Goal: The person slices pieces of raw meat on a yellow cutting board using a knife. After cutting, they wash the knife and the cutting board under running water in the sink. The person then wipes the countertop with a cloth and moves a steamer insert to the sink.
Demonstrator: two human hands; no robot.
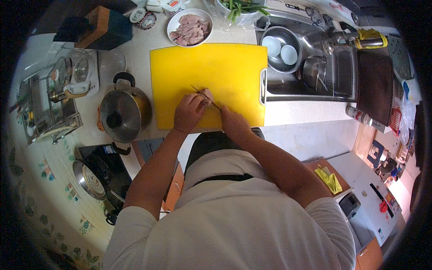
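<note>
On a yellow cutting board [209, 67], my left hand [189, 111] holds a small piece of meat [208, 93] near the board's front part. My right hand [234, 123] grips the handle of a knife [216, 106], whose thin blade runs up and leftward across the meat, close to my left fingertips. Just beyond the board's far edge, a white bowl [171, 24] holds sliced meat [190, 30]. The underside of the piece in my left fingers is hidden.
Left of the board stands a metal pot [120, 114] with a lid. A knife block [104, 28] is at the far left. On the right, the sink [281, 89] holds a metal basin [297, 37] with white bowls. Green vegetables [241, 7] lie in a bowl at the back.
</note>
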